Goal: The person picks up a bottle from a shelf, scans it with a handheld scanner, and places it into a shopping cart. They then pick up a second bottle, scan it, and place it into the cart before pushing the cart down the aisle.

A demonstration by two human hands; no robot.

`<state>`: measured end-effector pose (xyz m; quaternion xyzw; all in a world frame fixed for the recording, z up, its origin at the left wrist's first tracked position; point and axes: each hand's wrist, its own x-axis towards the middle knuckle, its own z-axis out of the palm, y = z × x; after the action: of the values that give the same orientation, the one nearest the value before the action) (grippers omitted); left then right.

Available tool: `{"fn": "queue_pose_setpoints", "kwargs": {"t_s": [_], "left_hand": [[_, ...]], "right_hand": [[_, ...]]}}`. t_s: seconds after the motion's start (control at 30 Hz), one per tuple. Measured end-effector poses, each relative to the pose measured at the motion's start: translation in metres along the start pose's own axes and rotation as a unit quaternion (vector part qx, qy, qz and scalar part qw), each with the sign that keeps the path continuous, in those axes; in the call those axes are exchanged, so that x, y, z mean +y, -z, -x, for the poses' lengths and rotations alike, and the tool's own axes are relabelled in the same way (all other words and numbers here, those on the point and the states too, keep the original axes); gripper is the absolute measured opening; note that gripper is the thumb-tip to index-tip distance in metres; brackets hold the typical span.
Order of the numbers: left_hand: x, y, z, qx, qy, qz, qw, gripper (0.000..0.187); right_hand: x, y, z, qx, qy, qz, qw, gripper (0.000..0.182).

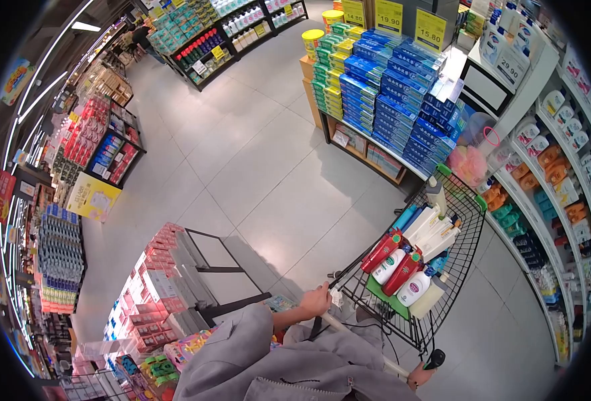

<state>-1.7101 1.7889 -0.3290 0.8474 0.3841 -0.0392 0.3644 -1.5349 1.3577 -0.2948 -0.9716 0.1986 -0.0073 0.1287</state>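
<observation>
Near the bottom centre, my left hand (316, 300) is closed round the light-coloured cart handle (339, 325). My right hand (418, 375) is at the lower right, by the far end of the same handle, with a black rounded object (434, 359) at its fingers; whether it grips the handle, the object or both is unclear. In front of me stands a black wire shopping cart (457, 294) with green corners. It holds red bottles (381, 251), white bottles (414, 289), a white pump bottle (436, 194), pale packages and a green flat item (386, 299).
Stacked blue boxes (392, 100) stand on a display table beyond the cart. Curved shelves (543, 180) of bottles run along the right. A display of pink and white boxes (148, 294) is close on my left. Grey tiled floor (269, 194) lies between the displays.
</observation>
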Motion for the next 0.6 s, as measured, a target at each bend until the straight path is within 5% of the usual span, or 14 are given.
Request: {"fn": "queue_pose_setpoints", "kwargs": {"t_s": [0.27, 0.43, 0.6], "left_hand": [[0.035, -0.01, -0.011, 0.004, -0.015, -0.018, 1.0, 0.028], [0.06, -0.022, -0.02, 0.002, -0.024, -0.035, 0.999, 0.026], [0.083, -0.033, -0.023, 0.001, -0.017, -0.043, 0.999, 0.025]], "right_hand": [[0.029, -0.009, -0.029, 0.054, 0.054, -0.018, 0.997, 0.055], [0.007, 0.021, -0.043, -0.017, -0.04, -0.023, 0.999, 0.054], [0.014, 0.024, -0.064, -0.015, -0.037, -0.045, 0.998, 0.054]]}}
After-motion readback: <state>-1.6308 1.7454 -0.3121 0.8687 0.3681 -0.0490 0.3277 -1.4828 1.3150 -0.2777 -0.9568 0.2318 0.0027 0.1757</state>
